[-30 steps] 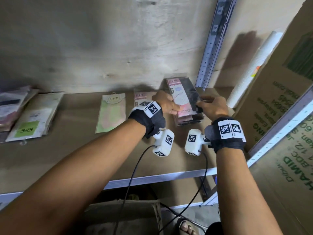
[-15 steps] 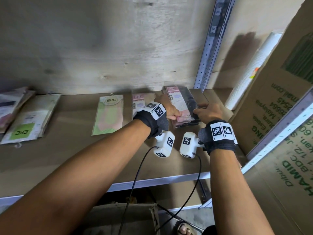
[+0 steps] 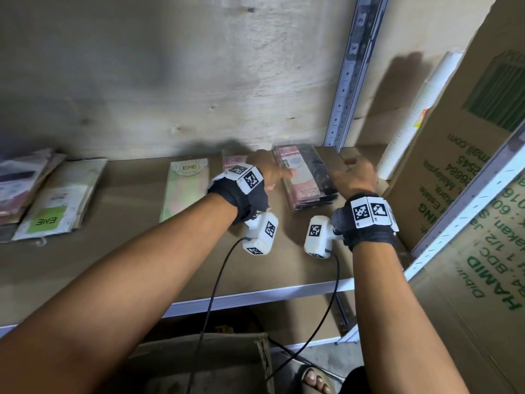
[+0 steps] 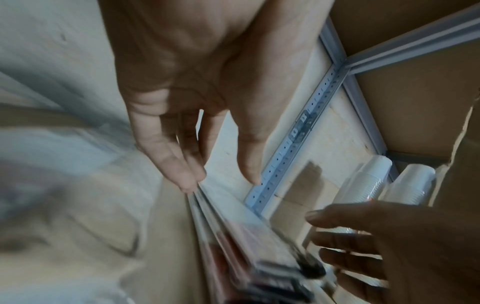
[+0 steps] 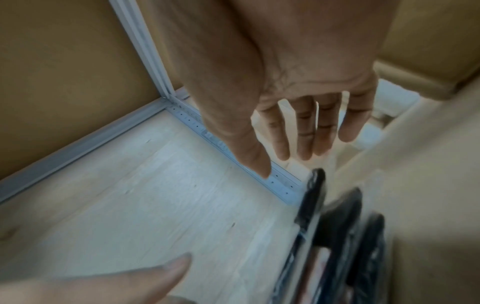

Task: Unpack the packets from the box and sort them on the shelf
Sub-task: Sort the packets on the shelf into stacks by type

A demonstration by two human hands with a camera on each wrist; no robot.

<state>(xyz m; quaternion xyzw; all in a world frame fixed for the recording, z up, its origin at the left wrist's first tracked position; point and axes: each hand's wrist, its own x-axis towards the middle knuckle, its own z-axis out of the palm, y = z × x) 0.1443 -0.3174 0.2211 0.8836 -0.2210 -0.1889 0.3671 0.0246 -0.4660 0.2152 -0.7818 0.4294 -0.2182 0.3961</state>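
Observation:
A stack of pink-and-black packets (image 3: 304,177) lies flat on the wooden shelf (image 3: 127,251), near the back right. My left hand (image 3: 270,172) is at the stack's left edge. In the left wrist view its straight fingers (image 4: 187,176) touch the edge of the stack (image 4: 246,236). My right hand (image 3: 352,174) hovers just right of the stack with fingers spread and holds nothing. The right wrist view shows that hand (image 5: 293,156) open above the blurred stack (image 5: 337,236).
A pale green ENE packet (image 3: 184,189) and a pink ENE packet (image 3: 233,160) lie left of the stack. A pile of packets (image 3: 51,200) sits far left. A shelf post (image 3: 346,89), white cups (image 3: 412,118) and a printed carton (image 3: 460,166) stand right. An open box (image 3: 199,362) is below.
The stack went from tilted in both hands to lying flat on the shelf. Both hands let go of it and opened.

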